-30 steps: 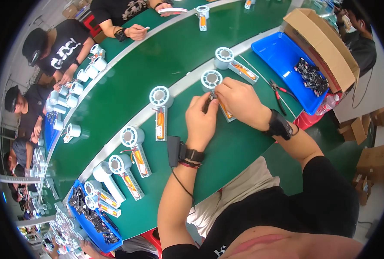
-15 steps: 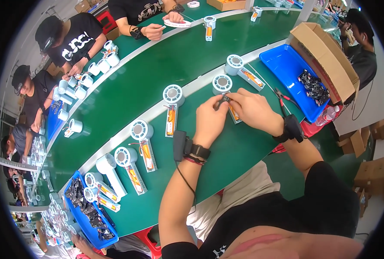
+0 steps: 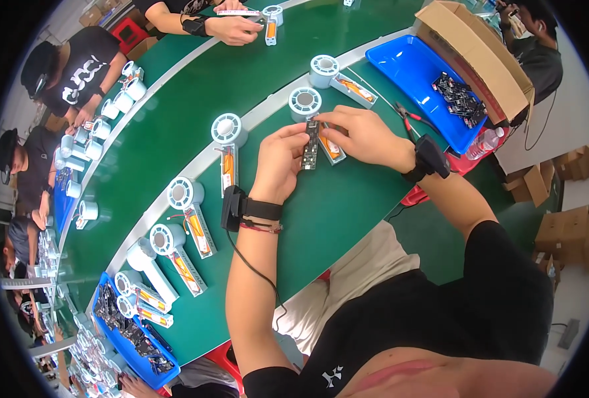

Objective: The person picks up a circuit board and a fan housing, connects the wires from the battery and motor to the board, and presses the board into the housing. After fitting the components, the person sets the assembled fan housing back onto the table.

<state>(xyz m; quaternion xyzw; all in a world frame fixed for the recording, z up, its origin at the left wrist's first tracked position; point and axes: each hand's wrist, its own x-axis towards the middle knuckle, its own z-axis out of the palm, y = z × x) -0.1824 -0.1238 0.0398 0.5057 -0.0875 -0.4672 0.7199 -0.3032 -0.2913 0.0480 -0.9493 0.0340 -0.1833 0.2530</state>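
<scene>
A narrow black circuit board (image 3: 311, 147) stands upright in the grip of my left hand (image 3: 278, 159), its long face showing. My right hand (image 3: 370, 136) is closed at the board's upper end, index fingertip on it and thumb just beside. Right behind the board lies a pale blue handheld fan (image 3: 305, 103) with a round vented head. Its open handle (image 3: 334, 149) shows an orange battery, partly hidden by my right fingers. Another fan (image 3: 325, 71) rests just beyond it, and one more fan (image 3: 228, 129) is left of my hands.
More fans (image 3: 185, 192) line the table's left side. Blue trays of boards stand at the left (image 3: 168, 366) and right (image 3: 407, 79). Red-handled pliers (image 3: 410, 119) lie near the right tray, beside a cardboard box (image 3: 473, 60). Across the green belt (image 3: 175, 126), co-workers handle fans.
The board, mostly covered by my fingers before, now shows its long face. My hands have shifted left in the view. Across the belt, a co-worker's hand has reached beside a fan.
</scene>
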